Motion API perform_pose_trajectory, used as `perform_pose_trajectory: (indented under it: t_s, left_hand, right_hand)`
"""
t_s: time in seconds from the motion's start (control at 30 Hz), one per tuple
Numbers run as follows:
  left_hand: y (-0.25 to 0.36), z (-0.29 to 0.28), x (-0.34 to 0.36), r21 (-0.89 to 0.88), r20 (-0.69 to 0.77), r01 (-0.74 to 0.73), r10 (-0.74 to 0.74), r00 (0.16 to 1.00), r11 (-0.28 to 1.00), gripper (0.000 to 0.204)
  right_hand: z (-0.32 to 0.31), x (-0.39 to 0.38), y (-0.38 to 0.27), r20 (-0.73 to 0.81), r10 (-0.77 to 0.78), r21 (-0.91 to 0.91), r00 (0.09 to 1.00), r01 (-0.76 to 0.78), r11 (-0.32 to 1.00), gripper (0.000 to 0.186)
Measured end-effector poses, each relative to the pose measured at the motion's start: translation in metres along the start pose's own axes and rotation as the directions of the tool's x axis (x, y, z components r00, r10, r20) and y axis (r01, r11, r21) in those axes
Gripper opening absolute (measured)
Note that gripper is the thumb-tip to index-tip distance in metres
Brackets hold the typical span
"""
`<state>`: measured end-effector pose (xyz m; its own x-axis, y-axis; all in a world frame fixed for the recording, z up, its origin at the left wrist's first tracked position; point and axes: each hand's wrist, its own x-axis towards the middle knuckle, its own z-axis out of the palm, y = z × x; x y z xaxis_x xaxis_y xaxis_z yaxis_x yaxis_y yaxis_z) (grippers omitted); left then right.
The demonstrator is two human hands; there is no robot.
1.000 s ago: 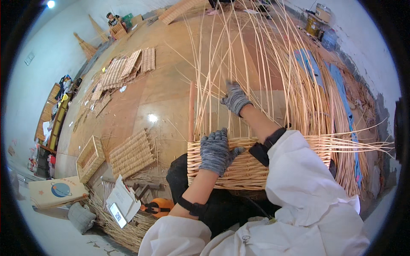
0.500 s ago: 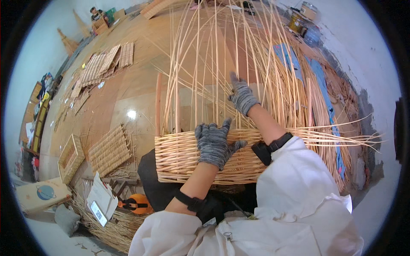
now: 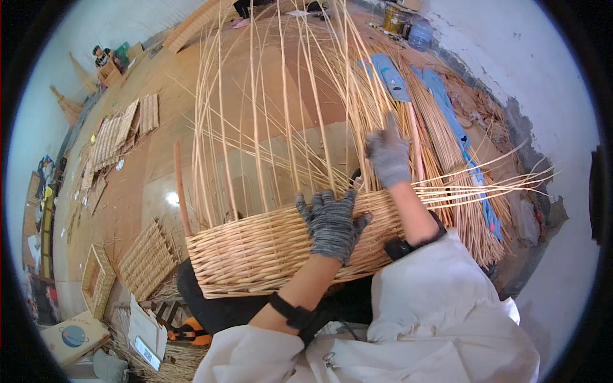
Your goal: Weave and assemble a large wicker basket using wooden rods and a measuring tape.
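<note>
A woven wicker basket (image 3: pixel 255 249) rests across my lap, its wall of tight horizontal rows facing me. Tall willow stakes (image 3: pixel 286 108) rise from its upper edge. My left hand (image 3: pixel 333 226), in a grey knit glove, lies on the wall near that edge with its fingers spread. Farther right, my right hand (image 3: pixel 388 156), gloved too, is raised above the edge beside the right-hand stakes. Its fingers are stretched out and slightly blurred, with nothing visibly gripped. Loose weaver ends (image 3: pixel 485 185) stick out past the basket's right end.
Bundled willow rods (image 3: pixel 440 147) with blue cloth (image 3: pixel 389 76) lie at the right by the wall. Woven panels (image 3: pixel 148 258), a shallow wicker tray (image 3: pixel 98 281), papers and an orange-handled tool (image 3: pixel 190 333) are at left. Another person (image 3: pixel 102 57) sits far back left.
The basket has turned, its left end now lower and nearer me. My right hand has moved right and slightly down among the stakes. My left hand stays on the wall. The view has shifted.
</note>
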<state>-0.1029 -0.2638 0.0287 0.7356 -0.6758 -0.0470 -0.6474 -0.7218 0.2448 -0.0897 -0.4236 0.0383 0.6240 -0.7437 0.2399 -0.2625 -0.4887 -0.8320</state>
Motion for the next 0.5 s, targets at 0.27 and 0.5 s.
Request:
perform_pose_trajectory:
  t_s: [0.27, 0.5]
  left_hand:
    - [0.057, 0.014, 0.018, -0.046, -0.145, -0.275, 0.266, 0.953, 0.96, 0.076]
    - [0.07, 0.014, 0.028, -0.16, -0.029, -0.225, 0.223, 0.974, 0.961, 0.064]
  right_hand:
    - [-0.103, -0.005, 0.036, 0.048, -0.337, 0.007, 0.94, 0.337, 0.941, 0.023]
    - [-0.106, 0.029, 0.071, 0.074, 0.234, 0.212, 0.969, -0.245, 0.946, 0.032]
